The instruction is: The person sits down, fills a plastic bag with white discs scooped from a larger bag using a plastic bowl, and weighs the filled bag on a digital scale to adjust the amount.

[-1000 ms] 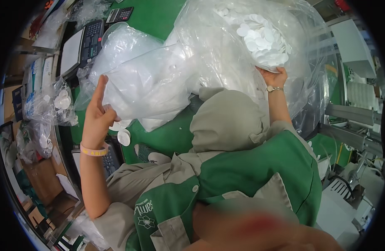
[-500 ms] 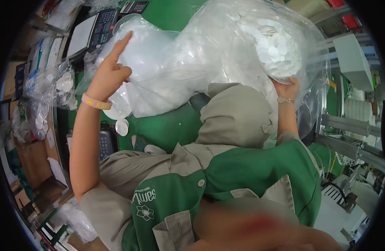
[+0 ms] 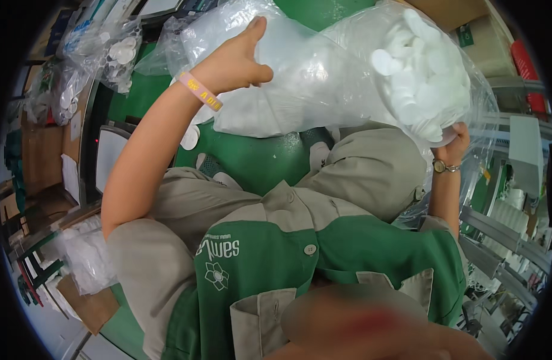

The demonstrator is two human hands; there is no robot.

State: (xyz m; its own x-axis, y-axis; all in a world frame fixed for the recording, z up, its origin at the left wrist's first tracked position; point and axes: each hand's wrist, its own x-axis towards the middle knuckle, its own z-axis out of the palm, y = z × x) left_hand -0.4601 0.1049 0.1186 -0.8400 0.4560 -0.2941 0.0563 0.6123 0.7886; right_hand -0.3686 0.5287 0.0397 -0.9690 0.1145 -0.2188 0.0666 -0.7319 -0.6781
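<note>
I hold a large clear plastic bag (image 3: 324, 78) in front of my chest, above a green table (image 3: 258, 159). It is full of white round discs (image 3: 420, 78), heaped toward its right end. My left hand (image 3: 234, 60), with a yellow band on its wrist, grips the bag's left part, index finger pointing up. My right hand (image 3: 455, 144), with a watch on its wrist, supports the bag's right end from below; the bag hides most of its fingers.
Smaller clear bags of white discs (image 3: 117, 54) lie at the far left on the table. A few loose discs (image 3: 189, 138) lie on the green surface. A dark tray (image 3: 111, 156) and cardboard (image 3: 39, 156) sit left; metal rails (image 3: 492, 231) run on the right.
The bag and both hands have risen and shifted right in view; the left hand moved up along the bag, and the heap of discs now sits over the right hand.
</note>
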